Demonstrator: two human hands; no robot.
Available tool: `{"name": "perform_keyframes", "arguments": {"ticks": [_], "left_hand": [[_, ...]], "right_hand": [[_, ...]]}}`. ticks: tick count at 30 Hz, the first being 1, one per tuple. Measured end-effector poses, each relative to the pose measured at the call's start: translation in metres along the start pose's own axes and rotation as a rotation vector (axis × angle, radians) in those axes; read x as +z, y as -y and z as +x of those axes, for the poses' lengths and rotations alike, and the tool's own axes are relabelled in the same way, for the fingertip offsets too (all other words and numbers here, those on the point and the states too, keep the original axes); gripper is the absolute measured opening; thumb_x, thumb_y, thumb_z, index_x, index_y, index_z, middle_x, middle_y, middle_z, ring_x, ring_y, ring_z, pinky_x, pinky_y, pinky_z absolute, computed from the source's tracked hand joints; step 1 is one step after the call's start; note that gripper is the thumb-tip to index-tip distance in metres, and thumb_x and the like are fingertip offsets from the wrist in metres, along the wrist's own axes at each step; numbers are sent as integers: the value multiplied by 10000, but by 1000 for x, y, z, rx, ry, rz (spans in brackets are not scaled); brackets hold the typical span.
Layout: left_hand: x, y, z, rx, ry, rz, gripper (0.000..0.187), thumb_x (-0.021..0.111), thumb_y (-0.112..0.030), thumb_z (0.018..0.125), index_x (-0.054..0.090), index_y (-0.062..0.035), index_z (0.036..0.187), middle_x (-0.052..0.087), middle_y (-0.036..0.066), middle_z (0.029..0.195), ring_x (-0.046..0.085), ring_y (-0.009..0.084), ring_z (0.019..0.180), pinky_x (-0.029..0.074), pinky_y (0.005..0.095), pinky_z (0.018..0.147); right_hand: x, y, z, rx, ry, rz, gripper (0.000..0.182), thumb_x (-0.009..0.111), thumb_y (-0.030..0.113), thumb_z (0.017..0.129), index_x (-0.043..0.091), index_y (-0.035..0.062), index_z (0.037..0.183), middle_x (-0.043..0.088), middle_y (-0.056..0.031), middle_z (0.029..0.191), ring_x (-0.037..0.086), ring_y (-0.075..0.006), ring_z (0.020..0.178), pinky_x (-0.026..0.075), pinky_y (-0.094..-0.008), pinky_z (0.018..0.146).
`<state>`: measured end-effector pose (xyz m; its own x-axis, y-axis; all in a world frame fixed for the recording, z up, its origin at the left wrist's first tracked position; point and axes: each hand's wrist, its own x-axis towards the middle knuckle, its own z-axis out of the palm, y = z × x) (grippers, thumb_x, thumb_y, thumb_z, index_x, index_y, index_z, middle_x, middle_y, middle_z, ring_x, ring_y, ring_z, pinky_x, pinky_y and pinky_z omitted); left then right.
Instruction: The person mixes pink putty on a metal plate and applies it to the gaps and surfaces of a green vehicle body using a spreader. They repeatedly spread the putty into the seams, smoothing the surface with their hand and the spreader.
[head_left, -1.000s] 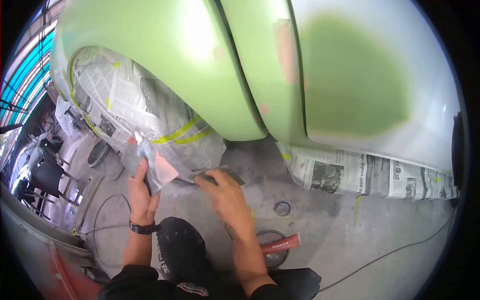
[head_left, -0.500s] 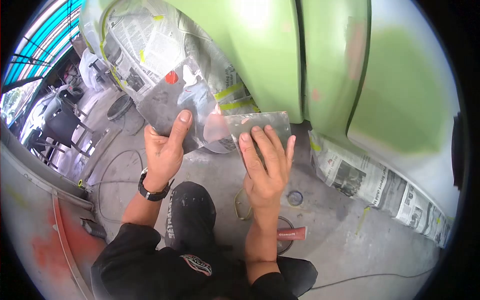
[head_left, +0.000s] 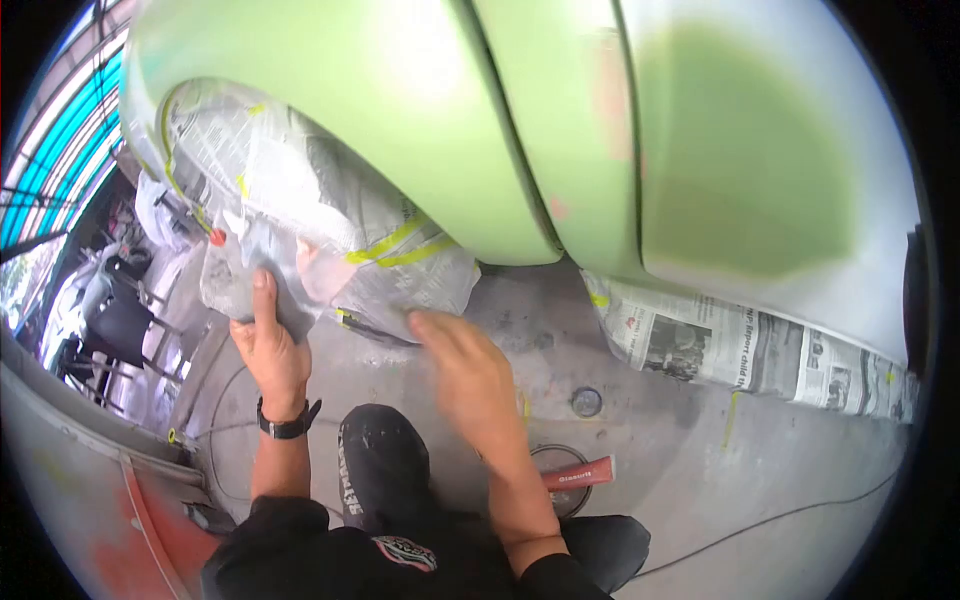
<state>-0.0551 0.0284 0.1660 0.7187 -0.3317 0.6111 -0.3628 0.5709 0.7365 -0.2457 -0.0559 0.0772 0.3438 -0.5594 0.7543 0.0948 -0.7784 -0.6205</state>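
Observation:
My left hand [head_left: 272, 355], a watch at its wrist, grips a flat grey mixing plate [head_left: 228, 283] with the thumb on top. On the plate are a red dab of paste [head_left: 217, 237], some whitish paste, and a pinkish smear [head_left: 322, 274] toward the right. My right hand [head_left: 470, 380] is blurred by motion, its fingers pointing left. From its fingertips a thin dark edge reaches toward the plate, apparently the flat metal spreader [head_left: 380, 332] turned nearly edge-on. A gap shows between the spreader and my left hand.
A light green car body [head_left: 400, 130] fills the top, its wheel area and lower edge masked with newspaper [head_left: 765, 345] and yellow tape. On the concrete floor lie a red tube [head_left: 580, 473] on a round lid, a tape roll [head_left: 586, 401] and a cable [head_left: 770, 522]. Black chairs [head_left: 125, 325] stand left.
My left hand and the plate have moved left and down. My right hand has drawn the spreader off the plate's right side, moving left and lower and turning it edge-on. The view has shifted.

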Motion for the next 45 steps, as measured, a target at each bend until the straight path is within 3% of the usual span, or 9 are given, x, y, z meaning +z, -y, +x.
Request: {"name": "perform_keyframes", "arguments": {"ticks": [1, 4, 7, 10, 14, 19, 26, 35, 45], "left_hand": [[4, 1, -3, -30, -63, 60, 226, 664, -179, 1042, 706, 28, 1123, 722, 33, 1014, 654, 81, 835, 525, 273, 714], [-86, 67, -22, -198, 271, 686, 264, 705, -242, 1017, 712, 19, 1051, 655, -27, 843, 529, 51, 651, 399, 261, 560], [-109, 111, -62, -578, 176, 522, 295, 737, -289, 993, 715, 5, 1003, 602, -60, 750, 440, 38, 553, 316, 260, 491], [-131, 137, -91, -747, 85, 352, 289, 738, -281, 992, 711, 5, 1027, 632, -43, 773, 486, 48, 560, 370, 264, 499], [-128, 148, -96, -763, -37, 160, 305, 742, -268, 991, 693, 11, 1104, 674, -10, 828, 575, 79, 606, 458, 280, 535], [-159, 183, -94, -801, 72, 151, 331, 728, -234, 1002, 665, 23, 1200, 722, 57, 1003, 682, 135, 789, 551, 310, 662], [-149, 194, -92, -777, 145, 66, 319, 683, -169, 1028, 641, 18, 1284, 710, 79, 1194, 683, 176, 1019, 552, 354, 871], [-167, 212, -91, -760, 181, 193, 337, 654, -153, 1036, 611, 36, 1311, 703, 120, 1239, 705, 231, 1064, 584, 399, 911], [-145, 194, -90, -819, 147, 116, 310, 699, -145, 1010, 649, 13, 1272, 715, 77, 1188, 684, 174, 1033, 545, 347, 881]], "right_hand": [[0, -5, 2, 67, -91, 143, 348, 633, 1, 913, 628, 20, 1261, 672, -117, 1237, 660, -323, 1118, 512, -450, 1007], [-30, 2, 10, 524, -483, 469, 334, 630, 1, 954, 606, 2, 1288, 675, -117, 1204, 658, -242, 1105, 515, -378, 990], [-59, 14, 30, 494, -559, 760, 344, 649, 51, 982, 591, -10, 1316, 670, -127, 1199, 628, -177, 1112, 499, -347, 993], [-68, 26, 43, 302, -369, 289, 395, 579, -46, 947, 602, -33, 1340, 668, -161, 1180, 663, -300, 1080, 502, -389, 998], [-59, 26, 79, 24, -449, -115, 421, 542, -83, 920, 612, -69, 1335, 655, -212, 1163, 677, -352, 1021, 533, -384, 900], [-47, 31, 110, 30, -473, -259, 504, 539, -117, 857, 603, -72, 1355, 630, -230, 1247, 626, -414, 1102, 501, -463, 967], [-38, 27, 125, 41, -491, -327, 522, 567, -117, 850, 591, -77, 1370, 625, -224, 1253, 621, -421, 1079, 500, -481, 952], [-33, 25, 132, 96, -488, -340, 525, 576, -116, 842, 594, -76, 1365, 623, -222, 1252, 621, -417, 1086, 506, -482, 948], [-37, 26, 124, 61, -480, -351, 517, 572, -95, 832, 612, -57, 1346, 638, -216, 1228, 632, -405, 1084, 512, -479, 939]]}}
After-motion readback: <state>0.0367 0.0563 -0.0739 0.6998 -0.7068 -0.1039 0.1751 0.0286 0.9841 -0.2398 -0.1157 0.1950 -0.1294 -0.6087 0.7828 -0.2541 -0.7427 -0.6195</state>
